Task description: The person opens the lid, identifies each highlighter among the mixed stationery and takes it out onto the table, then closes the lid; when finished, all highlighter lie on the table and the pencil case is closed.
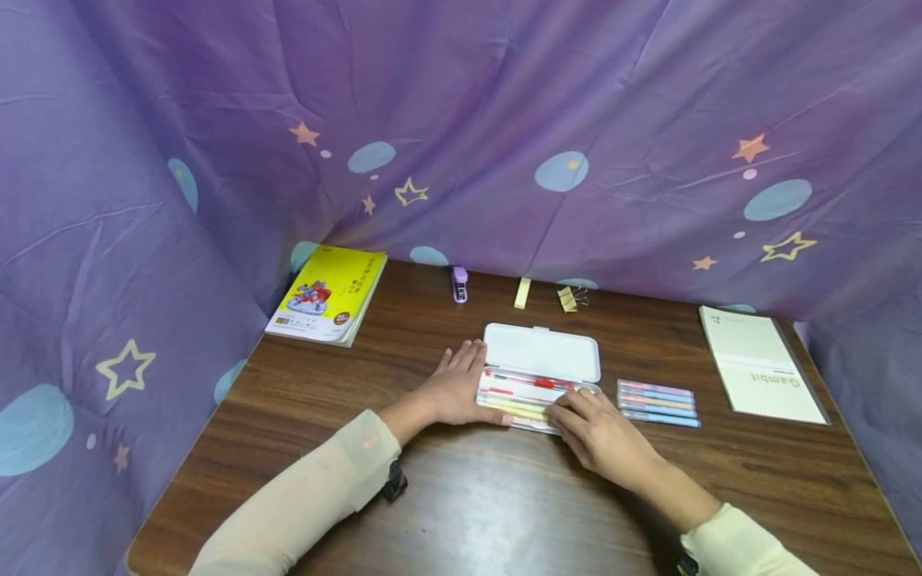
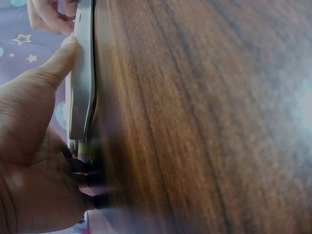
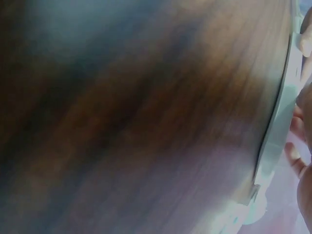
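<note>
A white pencil case lies with its lid folded back. Inside it are a red pen and several pale yellow and light-coloured pens. My left hand rests against the case's left end, fingers straight along the side and thumb at the front edge. In the left wrist view the left thumb touches the case's side wall. My right hand reaches over the case's right end with bent fingers down among the pens; I cannot tell whether they pinch one.
Several pastel pens lie in a row right of the case. Behind are a purple stapler, a pale yellow strip and a binder clip. Yellow-covered books lie back left, a notepad at right. A purple curtain surrounds the table.
</note>
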The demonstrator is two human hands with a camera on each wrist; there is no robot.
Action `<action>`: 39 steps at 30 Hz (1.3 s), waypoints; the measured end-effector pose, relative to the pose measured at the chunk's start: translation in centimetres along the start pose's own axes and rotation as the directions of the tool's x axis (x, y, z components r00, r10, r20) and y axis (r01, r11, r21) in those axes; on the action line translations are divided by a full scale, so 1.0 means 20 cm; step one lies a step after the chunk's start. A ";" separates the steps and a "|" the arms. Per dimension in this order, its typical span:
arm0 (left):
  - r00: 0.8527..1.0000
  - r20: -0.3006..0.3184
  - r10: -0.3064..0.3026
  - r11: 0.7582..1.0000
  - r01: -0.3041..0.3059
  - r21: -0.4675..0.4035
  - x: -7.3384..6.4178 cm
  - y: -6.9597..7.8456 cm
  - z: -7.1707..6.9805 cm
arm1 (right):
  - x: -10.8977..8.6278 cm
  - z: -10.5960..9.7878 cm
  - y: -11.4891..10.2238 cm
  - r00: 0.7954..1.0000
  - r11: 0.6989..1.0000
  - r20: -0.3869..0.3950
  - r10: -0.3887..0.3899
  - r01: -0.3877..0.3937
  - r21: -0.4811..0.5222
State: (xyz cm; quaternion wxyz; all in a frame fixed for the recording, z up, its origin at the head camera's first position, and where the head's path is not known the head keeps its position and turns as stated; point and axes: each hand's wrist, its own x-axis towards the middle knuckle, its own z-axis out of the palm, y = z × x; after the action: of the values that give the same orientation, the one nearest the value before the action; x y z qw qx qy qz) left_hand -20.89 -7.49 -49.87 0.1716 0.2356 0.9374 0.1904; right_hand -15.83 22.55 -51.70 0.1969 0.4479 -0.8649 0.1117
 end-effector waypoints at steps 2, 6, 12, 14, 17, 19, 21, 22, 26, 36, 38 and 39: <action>1.000 0.001 0.000 1.000 0.000 0.000 0.00 0.00 0.00 | 0.00 0.00 0.00 1.000 1.000 0.001 0.002 -0.002 -0.004; 1.000 0.000 -0.004 1.000 0.004 0.006 0.01 0.00 0.00 | 0.00 0.00 -0.01 1.000 1.000 -0.008 0.006 -0.006 -0.018; 1.000 0.005 -0.002 1.000 0.002 -0.006 0.01 0.00 0.01 | 0.01 0.01 -0.03 0.999 0.998 -0.031 0.012 -0.014 -0.057; 1.000 0.004 -0.003 1.000 0.003 -0.010 0.00 0.00 0.01 | 0.01 0.01 -0.03 0.999 0.998 -0.030 0.022 -0.024 -0.061; 1.000 -0.001 -0.007 1.000 0.007 -0.009 0.00 0.01 0.01 | 0.02 0.01 -0.04 0.999 0.997 -0.019 0.035 -0.037 -0.072; 1.000 -0.003 -0.008 1.000 0.008 -0.004 0.00 0.01 0.01 | 0.02 0.01 -0.04 0.999 0.996 -0.010 0.046 -0.047 -0.082; 1.000 -0.005 -0.009 1.000 0.009 0.000 0.00 0.01 0.01 | 0.03 0.01 -0.05 0.998 0.994 -0.002 0.059 -0.059 -0.089; 1.000 -0.007 -0.009 1.000 0.009 0.004 0.00 0.01 0.01 | 0.04 0.01 -0.05 0.998 0.993 0.002 0.068 -0.068 -0.094; 1.000 -0.009 -0.006 1.000 0.006 -0.002 0.00 0.01 0.01 | 0.06 0.00 -0.07 0.993 0.989 0.026 0.113 -0.110 -0.102; 1.000 -0.004 -0.008 1.000 0.008 -0.023 -0.01 0.01 0.00 | 0.08 -0.01 -0.09 0.984 0.983 0.111 0.137 -0.121 -0.141; 1.000 -0.003 -0.009 1.000 0.009 -0.021 -0.01 0.01 0.00 | 0.08 -0.01 -0.09 0.987 0.984 0.107 0.124 -0.108 -0.140; 1.000 -0.003 -0.008 1.000 0.008 -0.022 -0.01 0.01 0.00 | 0.08 -0.01 -0.09 0.988 0.985 0.099 0.119 -0.105 -0.138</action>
State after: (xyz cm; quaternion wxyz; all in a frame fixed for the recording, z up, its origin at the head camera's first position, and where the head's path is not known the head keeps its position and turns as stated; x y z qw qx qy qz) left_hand -20.60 -7.45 -49.72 0.1735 0.2298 0.9364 0.2005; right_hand -15.06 20.46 -50.82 0.1727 0.3898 -0.9036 0.0410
